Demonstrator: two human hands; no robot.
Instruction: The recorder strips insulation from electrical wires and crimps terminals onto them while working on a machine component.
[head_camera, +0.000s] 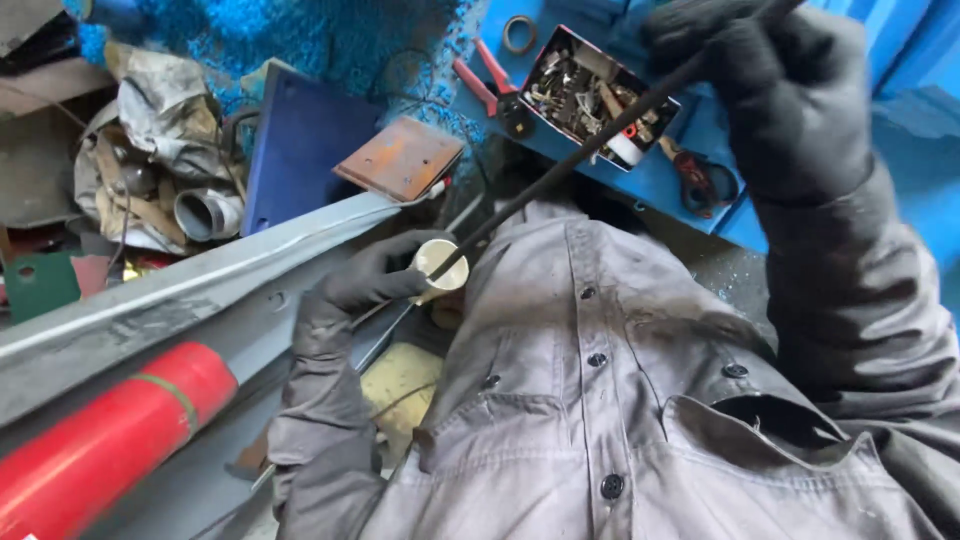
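A grey shirt (640, 400) filled the near view, its buttoned front running up the middle. Past it the left hand (365, 280), in a dark glove, was closed around a small pale cup (440, 265) held low beside a grey metal beam (200, 290). The right hand (775, 85), also gloved, was raised high and gripped the upper end of a long dark rod (590, 145), whose lower tip sat in the cup's mouth. By the look of it, the step in hand was dipping or stirring with the rod. The next move would call for a steady cup and a slow draw of the rod, so nothing spilled. A red cylinder (100, 445) lay beside the beam; a box of metal parts (590, 95) and red pliers (485, 80) sat beyond
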